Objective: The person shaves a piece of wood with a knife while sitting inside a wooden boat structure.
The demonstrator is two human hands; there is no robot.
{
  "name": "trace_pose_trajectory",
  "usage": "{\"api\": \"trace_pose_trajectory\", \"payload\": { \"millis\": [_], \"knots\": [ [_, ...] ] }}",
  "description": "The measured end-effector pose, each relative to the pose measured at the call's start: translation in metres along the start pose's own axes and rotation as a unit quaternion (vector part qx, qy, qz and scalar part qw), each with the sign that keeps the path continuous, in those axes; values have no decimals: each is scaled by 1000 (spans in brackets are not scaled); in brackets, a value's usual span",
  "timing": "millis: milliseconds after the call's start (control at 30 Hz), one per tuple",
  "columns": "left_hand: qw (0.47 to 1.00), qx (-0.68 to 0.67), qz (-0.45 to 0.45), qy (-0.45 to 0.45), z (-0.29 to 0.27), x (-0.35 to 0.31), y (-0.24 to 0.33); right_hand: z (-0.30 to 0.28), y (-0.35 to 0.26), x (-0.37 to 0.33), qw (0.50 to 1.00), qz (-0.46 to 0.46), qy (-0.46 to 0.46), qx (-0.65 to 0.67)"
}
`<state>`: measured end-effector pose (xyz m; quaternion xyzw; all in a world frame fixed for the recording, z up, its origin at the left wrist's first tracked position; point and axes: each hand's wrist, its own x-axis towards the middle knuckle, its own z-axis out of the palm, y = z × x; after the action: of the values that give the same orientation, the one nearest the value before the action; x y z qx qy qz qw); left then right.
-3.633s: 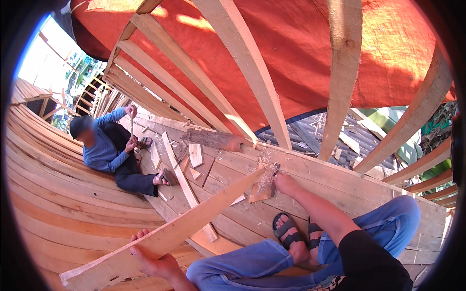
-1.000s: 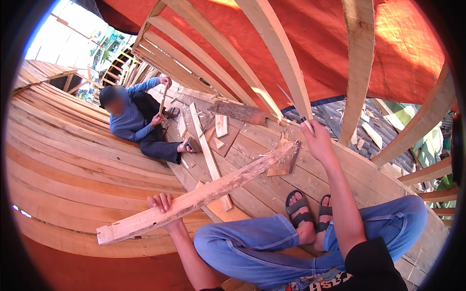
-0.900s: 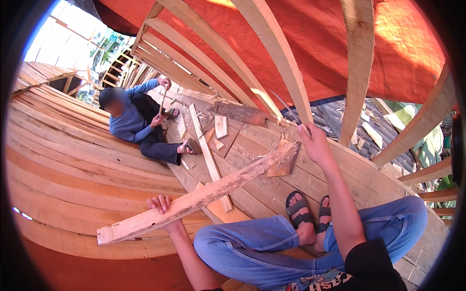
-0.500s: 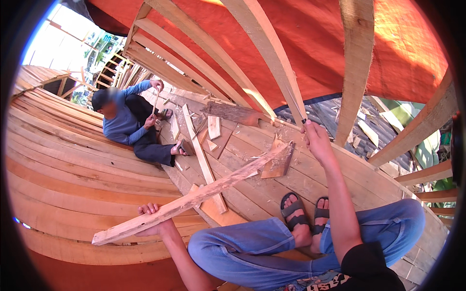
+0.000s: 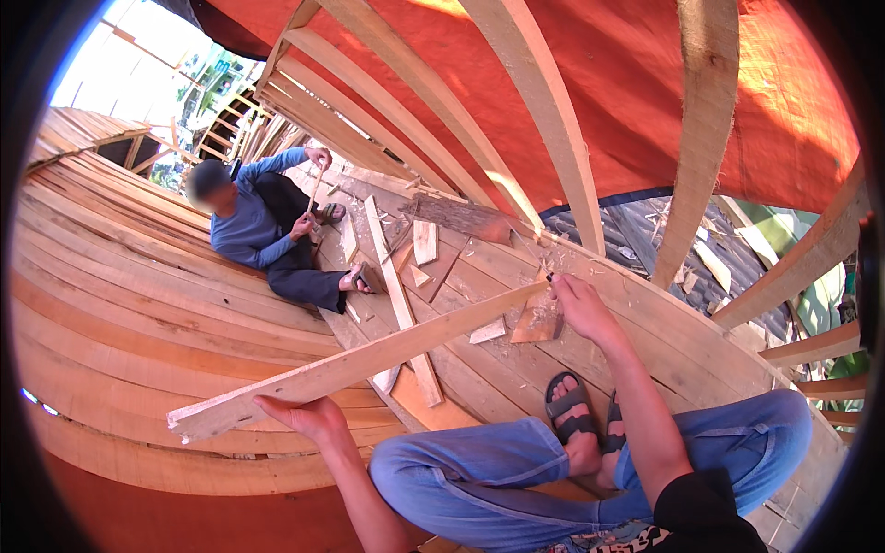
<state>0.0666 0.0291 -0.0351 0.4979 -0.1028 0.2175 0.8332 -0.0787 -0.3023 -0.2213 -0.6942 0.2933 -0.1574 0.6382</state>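
One long plank [image 5: 369, 359] runs across the hull floor from near left to far right, and two hands are on it: the left hand [image 5: 309, 417] cups under its near end, fingers curled against the wood, while the right hand [image 5: 579, 304] has fingers closed on its far tip beside a small wedge-shaped offcut [image 5: 537, 320]. One other person [image 5: 267, 235] sits far left among loose scraps, well apart. Five curved ribs [image 5: 544, 120] rise overhead.
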Motion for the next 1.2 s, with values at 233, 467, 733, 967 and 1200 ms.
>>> {"api": "trace_pose_trajectory", "payload": {
  "millis": [233, 467, 733, 967, 1200],
  "knots": [
    [999, 33, -28, -19, -14, 5, -5, 59, -2, -28, 989, -76, -105, -73],
    [999, 33, -21, -34, -12, 2, -5, 70, 11, -33, 982, -22, -45, -181],
    [998, 11, -45, -37, -11, -2, -5, 62, 38, -18, 975, 18, -4, -224],
    [998, -2, -49, -48, -13, 3, -2, 62, 24, -26, 977, -12, -50, -208],
    [996, 31, -49, -62, -17, 2, 1, 58, 4, -29, 973, 6, -52, -227]
  ]
}}
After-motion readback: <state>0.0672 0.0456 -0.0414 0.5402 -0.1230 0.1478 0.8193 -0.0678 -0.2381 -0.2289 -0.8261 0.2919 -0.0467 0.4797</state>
